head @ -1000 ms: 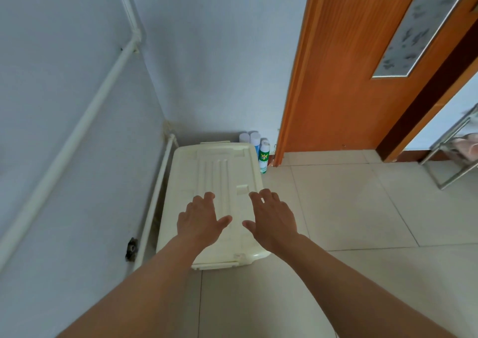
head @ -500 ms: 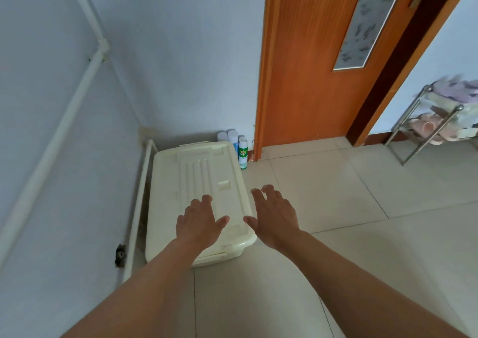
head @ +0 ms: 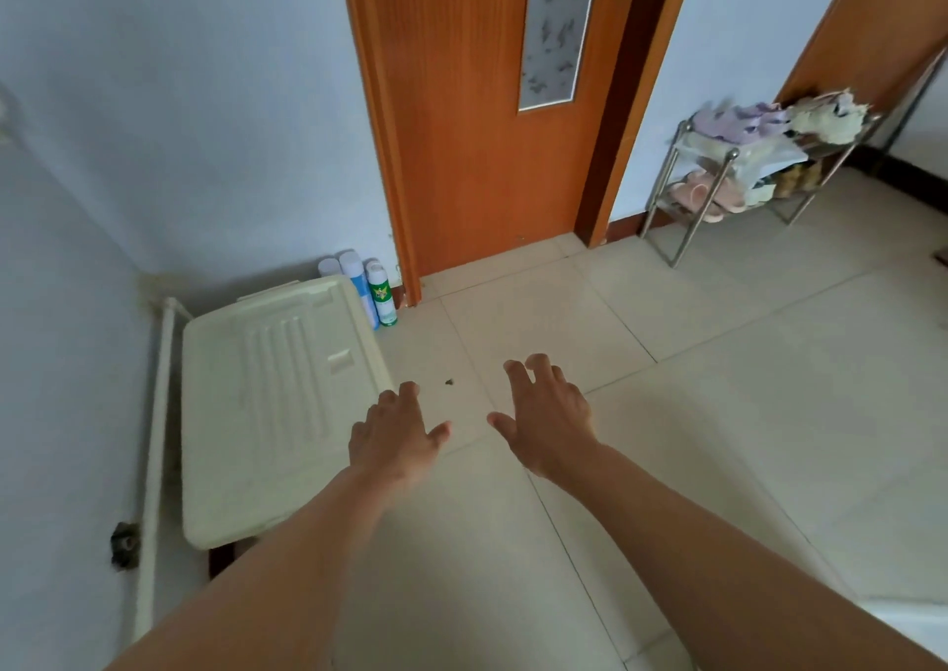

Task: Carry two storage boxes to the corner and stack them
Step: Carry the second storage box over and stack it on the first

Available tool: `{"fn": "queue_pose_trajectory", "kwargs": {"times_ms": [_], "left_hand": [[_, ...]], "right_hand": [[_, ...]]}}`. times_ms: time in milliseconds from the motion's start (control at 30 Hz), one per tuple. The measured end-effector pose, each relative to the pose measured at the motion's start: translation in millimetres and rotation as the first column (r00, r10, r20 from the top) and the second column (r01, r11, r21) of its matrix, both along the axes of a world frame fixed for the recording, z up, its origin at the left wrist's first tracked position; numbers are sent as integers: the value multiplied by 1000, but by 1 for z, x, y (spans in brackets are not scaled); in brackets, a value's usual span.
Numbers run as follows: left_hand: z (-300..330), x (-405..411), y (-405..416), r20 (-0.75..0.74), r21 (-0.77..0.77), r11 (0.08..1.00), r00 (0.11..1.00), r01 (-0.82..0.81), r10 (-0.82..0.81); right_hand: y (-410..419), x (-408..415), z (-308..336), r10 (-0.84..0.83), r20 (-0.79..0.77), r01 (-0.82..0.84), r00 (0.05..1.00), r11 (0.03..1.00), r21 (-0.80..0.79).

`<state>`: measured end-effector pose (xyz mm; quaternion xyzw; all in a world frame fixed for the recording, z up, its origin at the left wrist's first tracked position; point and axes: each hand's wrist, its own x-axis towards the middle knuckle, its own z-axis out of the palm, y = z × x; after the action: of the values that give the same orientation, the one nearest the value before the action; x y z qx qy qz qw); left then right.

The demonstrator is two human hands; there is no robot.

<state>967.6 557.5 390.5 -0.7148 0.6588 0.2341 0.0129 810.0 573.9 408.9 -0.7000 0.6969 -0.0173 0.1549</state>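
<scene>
The box (head: 267, 403) shows only its lid, its near corner hidden behind the left forearm (head: 287, 557); the door (head: 492, 106) is cut off at the top edge; items on the rack (head: 744, 167) blur together.

The storage box (head: 272, 403) lies in the corner, spray cans (head: 369, 288) behind it, door (head: 477, 106) to their right.
</scene>
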Motion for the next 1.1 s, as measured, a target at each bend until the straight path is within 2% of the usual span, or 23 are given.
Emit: {"fn": "queue_pose_trajectory", "kwargs": {"times_ms": [367, 667, 867, 1100], "left_hand": [[-8, -159, 57, -25, 31, 977, 978, 209, -208], [-17, -276, 96, -17, 46, 906, 907, 422, -421], [-22, -334, 114, -28, 47, 808, 809, 588, -587], [-43, -386, 135, -23, 49, 639, 640, 768, -768]], "right_hand": [[89, -151, -7, -232, 21, 232, 972, 973, 9], [160, -251, -14, -451, 36, 451, 892, 893, 8], [201, -293, -21, -612, 37, 611, 790, 791, 27], [241, -319, -46, -755, 46, 754, 654, 655, 41]]}}
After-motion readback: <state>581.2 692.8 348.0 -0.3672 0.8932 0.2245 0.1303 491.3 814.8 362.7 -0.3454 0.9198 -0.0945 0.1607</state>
